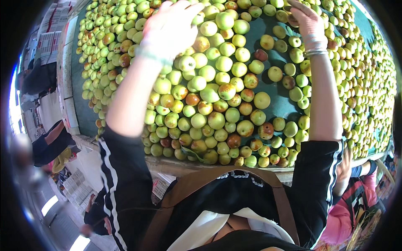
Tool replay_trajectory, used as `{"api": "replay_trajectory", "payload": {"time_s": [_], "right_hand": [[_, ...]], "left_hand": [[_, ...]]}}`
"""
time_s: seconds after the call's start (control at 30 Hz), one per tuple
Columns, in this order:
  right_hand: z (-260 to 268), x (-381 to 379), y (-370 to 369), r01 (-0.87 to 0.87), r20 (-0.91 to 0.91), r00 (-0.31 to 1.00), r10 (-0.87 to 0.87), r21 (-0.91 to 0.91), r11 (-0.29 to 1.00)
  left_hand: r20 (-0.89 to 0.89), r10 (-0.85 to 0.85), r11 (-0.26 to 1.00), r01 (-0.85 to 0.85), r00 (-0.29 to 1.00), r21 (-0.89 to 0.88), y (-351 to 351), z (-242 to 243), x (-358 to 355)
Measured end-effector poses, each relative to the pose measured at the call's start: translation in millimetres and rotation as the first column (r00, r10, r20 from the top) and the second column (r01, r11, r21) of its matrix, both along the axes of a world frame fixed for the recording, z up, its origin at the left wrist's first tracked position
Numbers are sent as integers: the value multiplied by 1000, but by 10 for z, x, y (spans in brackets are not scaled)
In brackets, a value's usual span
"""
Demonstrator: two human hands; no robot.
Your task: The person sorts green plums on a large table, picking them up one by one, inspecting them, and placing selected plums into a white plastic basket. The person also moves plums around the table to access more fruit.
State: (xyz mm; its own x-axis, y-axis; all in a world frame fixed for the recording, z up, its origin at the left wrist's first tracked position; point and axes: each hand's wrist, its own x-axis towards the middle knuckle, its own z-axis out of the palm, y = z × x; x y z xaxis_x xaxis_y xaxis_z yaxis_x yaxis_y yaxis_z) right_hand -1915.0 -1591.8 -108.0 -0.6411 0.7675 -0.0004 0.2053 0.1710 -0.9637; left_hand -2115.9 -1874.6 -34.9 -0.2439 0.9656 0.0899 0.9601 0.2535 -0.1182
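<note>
Round green jujube fruits (207,73), some with red-brown patches, lie over a green sorting table (279,103). My left hand (172,29), overexposed and blurred, rests over the fruits at the upper left, fingers pointing up; whether it grips any fruit is hidden. At the upper right is my right hand (304,18), its fingers bent at the top edge beside a few fruits; its grip is unclear. Between my hands the fruits lie close together, with green surface showing nearer my right hand. A leaf (192,153) lies among the fruits at the near edge.
The table's wooden near edge (176,166) runs in front of my body. A co-worker in pink (339,226) is at the lower right, with a hand (345,163) by the table. Other people and stacked plastic crates (77,188) stand at the left.
</note>
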Motion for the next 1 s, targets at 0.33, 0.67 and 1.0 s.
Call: {"api": "replay_trajectory", "payload": {"time_s": [0.33,0.67,1.0], "right_hand": [[-123,1631,570,11,-386,879,-278,-568,823],[88,69,-1285,-590,662,707,247,360,723],[1688,3137,-2435,-506,206,858,469,196,840]], "left_hand": [[919,238,908,-408,315,-95,101,87,-316],[281,-362,931,-363,-889,52,-778,-157,995],[291,368,927,325,-883,-186,-881,199,2899]]}}
